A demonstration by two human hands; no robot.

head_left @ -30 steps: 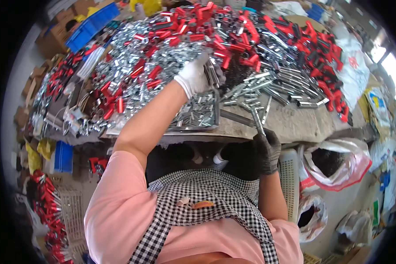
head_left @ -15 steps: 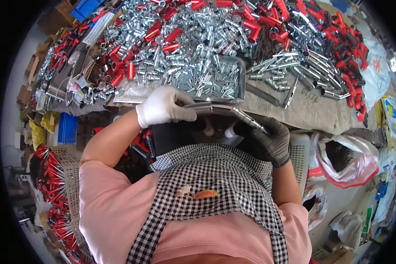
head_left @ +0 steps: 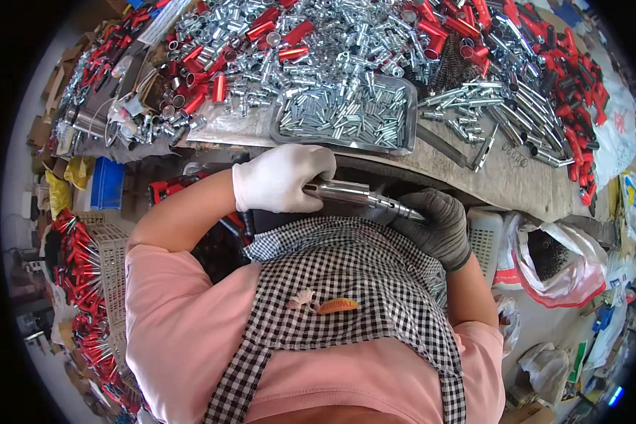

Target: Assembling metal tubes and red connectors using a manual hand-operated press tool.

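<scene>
Clamped in the white-gloved left hand (head_left: 284,178), a shiny metal tube (head_left: 343,191) was held between workbench (head_left: 519,177) and checked apron (head_left: 346,268), its end met by a slotted rod (head_left: 397,206) pinched in the grey-gloved right hand (head_left: 438,227); both were best kept aligned.

soft, fairly bright light filled the middle, highlights gleamed on the metal tube (head_left: 343,191) at centre and the loose metal parts (head_left: 332,42) above, shadow darkened below the worktop (head_left: 519,177), distorted edges blurred toward black corners
</scene>
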